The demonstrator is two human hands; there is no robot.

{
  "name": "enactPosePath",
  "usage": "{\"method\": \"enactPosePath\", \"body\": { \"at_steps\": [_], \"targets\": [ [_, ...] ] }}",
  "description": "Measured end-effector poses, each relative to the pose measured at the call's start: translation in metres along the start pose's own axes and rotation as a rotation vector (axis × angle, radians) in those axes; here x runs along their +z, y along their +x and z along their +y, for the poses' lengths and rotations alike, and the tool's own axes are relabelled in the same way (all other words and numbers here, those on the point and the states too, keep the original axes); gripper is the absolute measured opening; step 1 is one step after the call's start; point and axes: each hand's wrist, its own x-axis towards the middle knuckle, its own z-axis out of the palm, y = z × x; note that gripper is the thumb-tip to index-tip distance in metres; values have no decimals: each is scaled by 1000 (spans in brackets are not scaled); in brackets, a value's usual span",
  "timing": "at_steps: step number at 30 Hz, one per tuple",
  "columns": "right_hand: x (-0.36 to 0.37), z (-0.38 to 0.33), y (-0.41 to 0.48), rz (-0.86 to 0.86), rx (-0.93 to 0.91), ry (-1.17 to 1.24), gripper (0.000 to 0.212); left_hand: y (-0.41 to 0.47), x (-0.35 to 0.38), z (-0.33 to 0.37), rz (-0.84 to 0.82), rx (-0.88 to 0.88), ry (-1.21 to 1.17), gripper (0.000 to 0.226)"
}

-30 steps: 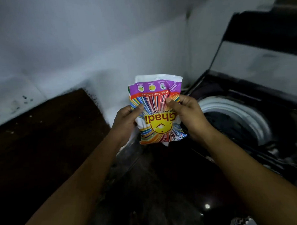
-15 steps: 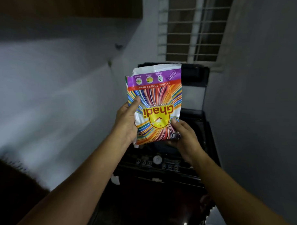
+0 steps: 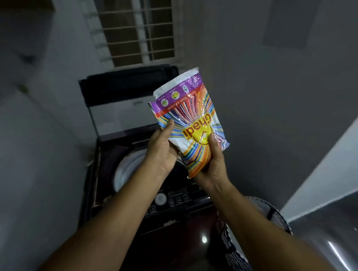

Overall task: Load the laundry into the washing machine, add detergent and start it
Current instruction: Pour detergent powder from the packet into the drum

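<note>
Rainbow-striped plastic with a purple band and a white sealed edge makes up the detergent packet [image 3: 191,122], held upside down so its yellow and orange logo reads inverted. Both hands grip it in the air above the washing machine [image 3: 147,189]. The left hand [image 3: 161,151] closes on the packet's left edge, thumb pressed flat against the printed front and fingers curled behind. The right hand [image 3: 213,164] clasps the lower end, thumb lying over the yellow logo and fingers wrapped around the back, so the film crumples there. The packet tilts with its white edge up and to the right.

Below, the top-loading machine is dark, with its lid [image 3: 129,86] raised upright against the back wall. The white ring of the drum opening [image 3: 124,169] shows under the left wrist; what lies inside the drum is too dark to tell. Along the front edge runs the control panel [image 3: 172,200], with a round white dial [image 3: 160,198] and a row of small buttons beside it.

A barred window [image 3: 137,29] sits in the wall above the lid. Grey walls close in on both sides. At the lower right, just beside the machine, a basket with a dark patterned wall [image 3: 235,253] stands partly hidden by the right forearm.
</note>
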Motion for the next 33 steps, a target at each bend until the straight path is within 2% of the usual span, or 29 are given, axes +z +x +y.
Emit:
{"method": "enactPosePath", "body": {
  "at_steps": [2,4,9,16,26,33],
  "targets": [
    [-20,-9,-5,60,-7,-34,58,3,0,-6,-43,-27,87,19],
    [-40,-20,-12,151,-23,-85,56,10,-1,-11,-102,-54,158,14],
    [-89,-48,-34,329,-41,-129,46,35,-1,-13,-186,-71,419,16],
    [-137,-76,-39,443,-49,-209,45,80,9,-46,-233,-146,732,24],
    [-182,-98,-25,472,-16,-259,51,108,14,-99,-197,-250,782,29],
    [-191,-102,-25,583,-86,-339,53,128,6,-114,-306,-293,859,29]
  ]
}}
